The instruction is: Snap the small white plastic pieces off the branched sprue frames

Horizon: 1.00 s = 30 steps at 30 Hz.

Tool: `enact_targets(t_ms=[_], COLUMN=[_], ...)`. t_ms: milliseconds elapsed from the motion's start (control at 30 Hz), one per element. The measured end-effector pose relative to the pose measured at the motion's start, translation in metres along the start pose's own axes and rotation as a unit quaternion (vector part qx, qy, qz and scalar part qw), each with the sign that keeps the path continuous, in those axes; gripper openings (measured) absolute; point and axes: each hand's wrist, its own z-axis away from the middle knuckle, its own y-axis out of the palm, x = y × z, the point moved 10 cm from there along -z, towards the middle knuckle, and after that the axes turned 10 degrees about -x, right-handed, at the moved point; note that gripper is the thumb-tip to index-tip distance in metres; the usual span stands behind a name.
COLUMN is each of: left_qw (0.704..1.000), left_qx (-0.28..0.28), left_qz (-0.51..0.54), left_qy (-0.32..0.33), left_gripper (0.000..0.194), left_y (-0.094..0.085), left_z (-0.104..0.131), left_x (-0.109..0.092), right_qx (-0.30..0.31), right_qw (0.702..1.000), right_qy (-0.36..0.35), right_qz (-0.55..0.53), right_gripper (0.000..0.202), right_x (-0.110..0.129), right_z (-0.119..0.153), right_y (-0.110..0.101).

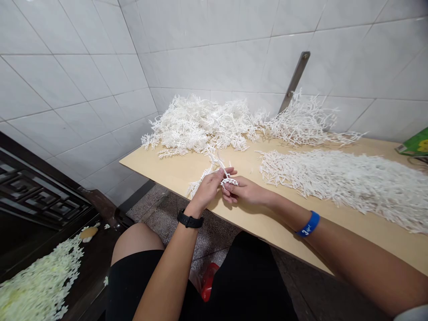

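Note:
Both hands meet over the front edge of the wooden board (240, 200). A thin, white, branching plastic stem (219, 164) rises from the fingers of my left hand (209, 187), which are closed round it. My right hand (242, 191) pinches a small cluster of white twig-like pieces (229, 182) right beside the stem. Whether the cluster and the stem are joined I cannot tell. Just left of my left hand, more white sprigs (198, 182) lie at the board's edge, partly hidden by the hand.
A large heap of white branched sprigs (200, 125) lies along the tiled wall, with looser branches (301, 120) by a metal bracket (294, 82). Short white pieces (347, 178) spread across the right. A green packet (414, 143) sits far right. Pale yellow-green flower pieces (43, 281) lie on dark furniture, lower left.

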Motion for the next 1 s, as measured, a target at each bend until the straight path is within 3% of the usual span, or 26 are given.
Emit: enact_targets(t_ms=[100, 200, 367, 533, 667, 767, 867, 1000], left_qw=[0.996, 0.993, 0.995, 0.992, 0.991, 0.99, 0.992, 0.998], left_qx=[0.069, 0.105, 0.094, 0.105, 0.123, 0.125, 0.111, 0.053], left_qz=[-0.026, -0.045, -0.044, -0.056, -0.051, -0.052, -0.029, -0.017], left_qy=[-0.04, -0.032, 0.009, 0.031, 0.01, -0.041, -0.059, -0.018], left_gripper=[0.071, 0.061, 0.049, 0.046, 0.045, 0.047, 0.051, 0.049], left_y=[0.011, 0.014, 0.011, 0.014, 0.017, 0.017, 0.014, 0.004], left_z=[0.003, 0.007, 0.008, 0.008, 0.008, 0.009, 0.009, 0.004], left_x=[0.009, 0.007, -0.003, -0.006, -0.002, 0.007, 0.01, 0.004], right_qx=[0.002, -0.005, -0.01, -0.087, -0.067, -0.036, -0.028, -0.061], right_qw=[0.999, 0.999, 0.994, 0.986, 0.988, 0.991, 0.993, 0.985], right_qy=[-0.015, 0.007, -0.013, -0.022, -0.011, 0.004, 0.01, -0.016], right_qz=[0.032, 0.034, 0.105, 0.142, 0.14, 0.127, 0.116, 0.162], right_gripper=[0.052, 0.05, 0.043, 0.041, 0.038, 0.049, 0.056, 0.063], right_x=[0.003, -0.002, -0.003, -0.002, -0.004, -0.006, -0.008, -0.007], right_z=[0.001, 0.001, -0.001, -0.006, -0.005, -0.003, -0.003, -0.006], right_y=[0.003, 0.003, 0.002, -0.014, -0.01, -0.002, 0.003, 0.0])
